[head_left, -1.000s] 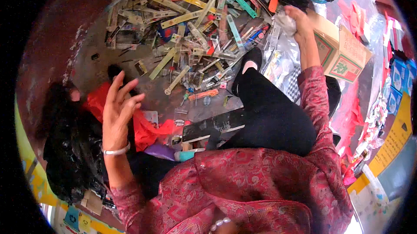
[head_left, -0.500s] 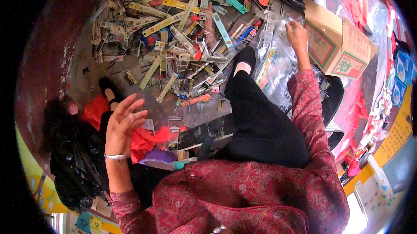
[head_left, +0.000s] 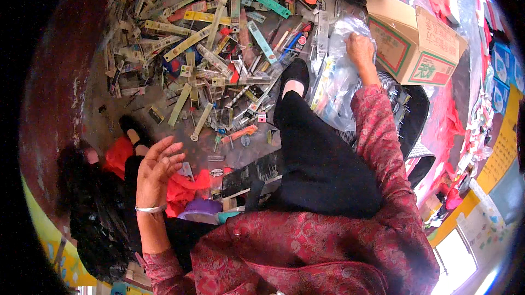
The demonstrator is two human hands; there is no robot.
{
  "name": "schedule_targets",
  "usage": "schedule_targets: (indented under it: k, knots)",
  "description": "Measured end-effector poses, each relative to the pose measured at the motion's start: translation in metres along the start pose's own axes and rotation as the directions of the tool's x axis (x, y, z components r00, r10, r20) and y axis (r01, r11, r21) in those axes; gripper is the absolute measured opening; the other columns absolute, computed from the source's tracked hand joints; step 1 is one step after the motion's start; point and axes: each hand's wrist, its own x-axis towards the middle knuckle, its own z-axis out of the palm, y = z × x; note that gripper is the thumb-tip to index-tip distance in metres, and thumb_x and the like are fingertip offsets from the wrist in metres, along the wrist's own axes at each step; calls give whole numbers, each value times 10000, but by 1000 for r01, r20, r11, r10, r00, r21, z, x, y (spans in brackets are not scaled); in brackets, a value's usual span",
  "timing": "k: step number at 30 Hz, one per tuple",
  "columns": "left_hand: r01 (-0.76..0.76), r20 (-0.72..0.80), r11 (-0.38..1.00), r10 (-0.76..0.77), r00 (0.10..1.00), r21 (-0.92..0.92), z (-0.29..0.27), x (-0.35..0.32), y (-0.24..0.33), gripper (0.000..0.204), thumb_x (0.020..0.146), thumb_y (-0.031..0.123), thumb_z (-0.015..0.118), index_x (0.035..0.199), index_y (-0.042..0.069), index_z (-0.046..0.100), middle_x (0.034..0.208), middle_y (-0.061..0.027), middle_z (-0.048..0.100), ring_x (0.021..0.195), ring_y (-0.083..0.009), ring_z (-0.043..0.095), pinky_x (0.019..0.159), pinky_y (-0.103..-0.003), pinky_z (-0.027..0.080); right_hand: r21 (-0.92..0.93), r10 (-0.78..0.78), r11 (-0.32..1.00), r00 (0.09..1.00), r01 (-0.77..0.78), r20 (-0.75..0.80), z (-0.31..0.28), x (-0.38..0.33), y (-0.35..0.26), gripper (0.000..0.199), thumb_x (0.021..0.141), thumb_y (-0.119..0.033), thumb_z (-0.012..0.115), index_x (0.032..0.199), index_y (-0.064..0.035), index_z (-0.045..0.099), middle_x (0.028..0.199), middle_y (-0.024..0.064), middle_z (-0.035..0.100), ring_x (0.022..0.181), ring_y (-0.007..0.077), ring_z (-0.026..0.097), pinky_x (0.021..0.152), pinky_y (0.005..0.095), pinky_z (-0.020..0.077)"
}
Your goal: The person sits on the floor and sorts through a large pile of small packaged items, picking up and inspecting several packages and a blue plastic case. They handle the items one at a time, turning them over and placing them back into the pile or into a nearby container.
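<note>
Cardboard box [head_left: 421, 48], flaps up, close along the right hand's right side, blocking that flank. Left of the same hand, past a slim gap, a broad heap of flat ruler-like strips [head_left: 202, 38] and pens spreads over the floor. Black shoe [head_left: 296, 76] sits below-left of it, between hand and heap's lower edge. Red plastic [head_left: 186, 186] just right of the left hand; black plastic bag [head_left: 98, 232] lower left of it.

Right hand [head_left: 361, 53]: fingers curled down, touching clear plastic bag [head_left: 336, 90], which spreads beneath and below-left; cannot tell whether pinched. Left hand [head_left: 157, 172]: raised, fingers loosely bent and parted, nothing held.
</note>
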Motion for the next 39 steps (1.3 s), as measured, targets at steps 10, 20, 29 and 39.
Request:
schedule_targets:
  k: [10, 20, 29, 39]
  knots:
    - [6, -17, 1000, -6, 1000, -3, -1, 1, -4, 508, 797, 227, 561, 1217, -1, 388, 1129, -109, 516, 928, -180, 555, 793, -274, 441, -50, 23, 998, 971, -36, -240, -34, -8, -79, 295, 722, -340, 598, 829, -66, 589, 769, 132, 604, 720, 303, 590, 612, 423, 455]
    - [25, 16, 999, -25, 1000, -23, 2, 0, -7, 466, 798, 215, 566, 1179, -11, 422, 1101, -118, 532, 918, -182, 557, 787, -277, 445, 315, 263, 887, 930, -338, 258, 20, -6, -54, 299, 688, -233, 530, 820, 25, 605, 828, 222, 611, 859, 344, 595, 746, 443, 462]
    - [48, 8, 999, -48, 999, -19, 1, 1, -8, 441, 805, 208, 560, 1169, -5, 430, 1096, -111, 538, 920, -179, 558, 788, -276, 448, 707, 99, 416, 801, -572, 590, 2, -9, -31, 135, 725, -134, 591, 767, -6, 591, 629, 58, 573, 439, 147, 545, 388, 280, 418]
    - [55, 15, 999, -54, 998, -4, 2, 4, -7, 437, 807, 211, 556, 1167, -4, 432, 1091, -106, 541, 920, -167, 556, 788, -263, 438, 242, 278, 904, 914, -352, 295, 22, -1, -11, 220, 743, -221, 549, 803, -26, 631, 761, 143, 620, 637, 269, 596, 549, 387, 460]
